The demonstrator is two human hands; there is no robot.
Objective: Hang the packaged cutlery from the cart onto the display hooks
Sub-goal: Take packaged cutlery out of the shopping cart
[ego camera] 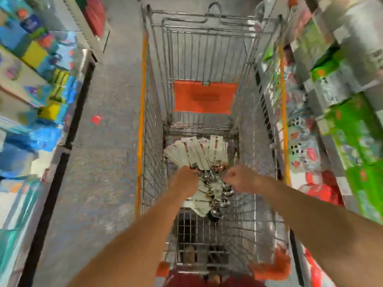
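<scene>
**Both hands down in the cart, gathering cutlery packs**

Head view: looking straight down into a wire shopping cart (157, 112) with orange trim and an orange flap (205, 97). Packaged cutlery (196, 152) low in the basket, fanned out: flat white cards with red print, shiny metal spoon bowls bunched at the near end. Long axis of the fan running away from the body, card tops farthest off. Left hand (186, 179) at the left edge of the bundle, apparently gripping it, though fingers hidden under the cards. Right hand (238, 178) curled into a loose fist just right of the metal ends; cannot tell whether anything is pinched. Both hands about equally near. Blurred shelves of bright packets either side; display hooks not made out.
</scene>
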